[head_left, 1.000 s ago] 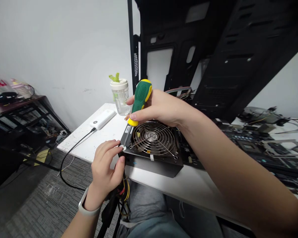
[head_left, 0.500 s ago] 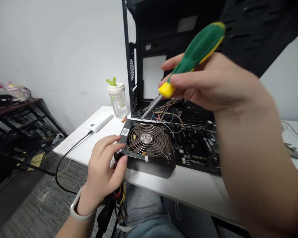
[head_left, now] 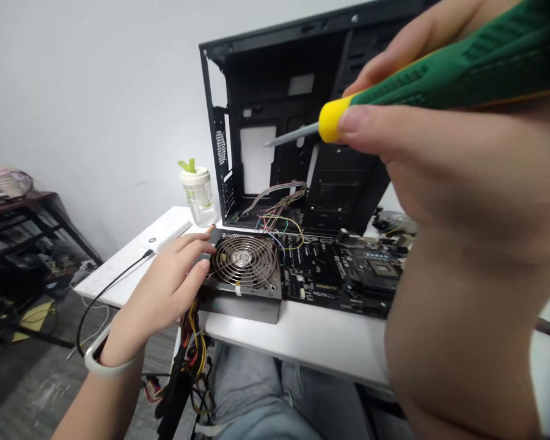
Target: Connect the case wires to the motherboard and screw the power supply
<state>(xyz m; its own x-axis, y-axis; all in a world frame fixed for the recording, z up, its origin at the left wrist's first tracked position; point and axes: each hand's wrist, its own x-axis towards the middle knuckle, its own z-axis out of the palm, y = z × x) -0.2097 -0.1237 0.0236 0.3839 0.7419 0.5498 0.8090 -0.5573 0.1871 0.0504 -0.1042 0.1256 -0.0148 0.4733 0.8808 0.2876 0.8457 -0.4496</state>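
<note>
My right hand (head_left: 458, 165) fills the right of the view, very close to the camera, closed round a green and yellow screwdriver (head_left: 421, 79) whose metal tip points left. My left hand (head_left: 165, 287) rests on the left end of a black power supply (head_left: 242, 275) with a round wire fan grille, fingers bent over its top corner. A bundle of coloured cables (head_left: 192, 342) hangs from the supply over the table edge. A black motherboard (head_left: 343, 275) lies right beside the supply.
An open black computer case (head_left: 279, 122) stands upright behind on the white table (head_left: 311, 336), loose wires spilling from it. A clear bottle with a green lid (head_left: 197, 192) and a white power bank (head_left: 165, 235) with a black cable sit at the left. A dark shelf (head_left: 13, 226) stands far left.
My right hand lifted the screwdriver off the power supply and swung it up and right, close to the camera. My left hand stayed on the supply. The view shifted right.
</note>
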